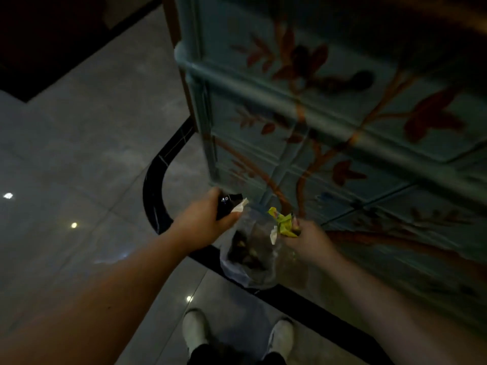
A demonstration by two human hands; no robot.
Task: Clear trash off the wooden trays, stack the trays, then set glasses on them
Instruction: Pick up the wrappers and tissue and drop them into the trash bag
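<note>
Head view only, dim and slightly blurred. Left hand (208,222) closed around something small and dark (227,206), with a scrap of white paper (241,205) sticking out between the fingers; cannot tell what the dark thing is. Right hand (307,239) pinched shut on crumpled yellow-green wrappers (286,223), plus a bit of white paper at the lower edge. Clear plastic bag (250,254) hanging between the two hands, mouth up, dark scraps settled in its bottom; which hand carries the rim not clear, likely both.

Key relation: wrappers sitting at the right edge of the bag mouth, just beside it and above the contents, so down and to the left from the right fingers. Bag's long axis roughly vertical, opening between the hands. Right hand nearer to the drop; left hand's paper scrap right at the opposite rim.

Trash already off the trays and in hand. No wooden trays or glasses in view. Blue painted cabinet (329,106) close ahead on the right, glossy tiled floor (79,154) below, white shoes (195,330) at the bottom edge.

Probable stage: trash-clearing part, early in the task; stacking and glasses not yet done. Next, probably release of the wrappers into the bag. Risk: light wrappers missing the floppy opening.
</note>
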